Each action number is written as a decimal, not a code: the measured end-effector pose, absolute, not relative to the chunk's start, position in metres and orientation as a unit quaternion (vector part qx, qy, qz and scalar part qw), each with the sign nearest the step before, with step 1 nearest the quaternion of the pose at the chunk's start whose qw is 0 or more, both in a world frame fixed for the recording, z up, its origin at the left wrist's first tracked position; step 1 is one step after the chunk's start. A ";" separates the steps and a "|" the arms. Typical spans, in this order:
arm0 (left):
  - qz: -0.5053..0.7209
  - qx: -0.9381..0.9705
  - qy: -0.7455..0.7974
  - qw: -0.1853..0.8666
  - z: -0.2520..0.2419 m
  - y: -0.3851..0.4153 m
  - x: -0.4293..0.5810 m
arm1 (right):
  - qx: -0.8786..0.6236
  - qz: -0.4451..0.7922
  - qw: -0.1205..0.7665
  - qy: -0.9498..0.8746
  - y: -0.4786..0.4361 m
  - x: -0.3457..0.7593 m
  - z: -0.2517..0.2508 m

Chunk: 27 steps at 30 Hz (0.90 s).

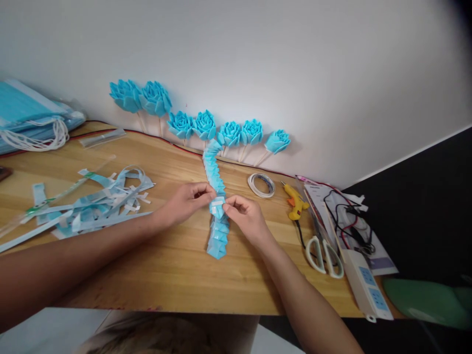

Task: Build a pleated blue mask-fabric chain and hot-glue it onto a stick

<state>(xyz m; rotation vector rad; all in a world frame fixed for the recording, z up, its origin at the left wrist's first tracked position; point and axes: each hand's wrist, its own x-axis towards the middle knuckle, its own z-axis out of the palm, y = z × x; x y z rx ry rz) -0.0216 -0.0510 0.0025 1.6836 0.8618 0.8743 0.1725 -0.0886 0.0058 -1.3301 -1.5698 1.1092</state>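
Note:
Between both hands I pinch a small folded blue petal (217, 207) with a whitish strip near its top. My left hand (195, 199) grips its left side, and my right hand (243, 214) its right side, fingers closed on both. Beneath it runs a long curved row of overlapping folded blue petals (212, 164), stretching from the flowers at the back toward the table's front. The held petal covers part of that row. Several blue flowers (205, 125) on thin sticks lean on the wall behind.
Blue scraps and strips (99, 204) lie left, with a stack of blue masks (29, 118) beyond. On the right are a tape roll (272, 189), a yellow glue gun (295, 202), scissors (324, 255), a power strip (365, 285) and tangled cables. The wooden table (165, 275) ends close to me.

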 end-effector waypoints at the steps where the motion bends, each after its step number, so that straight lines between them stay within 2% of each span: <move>1: 0.384 0.707 0.371 0.463 0.005 -0.053 -0.022 | -0.530 0.427 0.400 -0.615 -0.088 0.172 0.005; 5: 0.435 0.780 0.369 0.257 0.010 -0.059 -0.021 | -0.558 0.390 0.419 -0.601 -0.087 0.170 0.003; 7: 0.426 0.812 0.340 0.209 0.008 -0.060 -0.021 | -0.562 0.376 0.422 -0.604 -0.089 0.168 0.004; 15: 0.408 0.836 0.336 0.148 -0.003 -0.057 -0.019 | -0.549 0.320 0.422 -0.646 -0.095 0.162 0.006; 27: 0.410 0.828 0.356 0.140 0.002 -0.060 -0.017 | -0.511 0.137 0.408 -0.744 -0.096 0.162 -0.003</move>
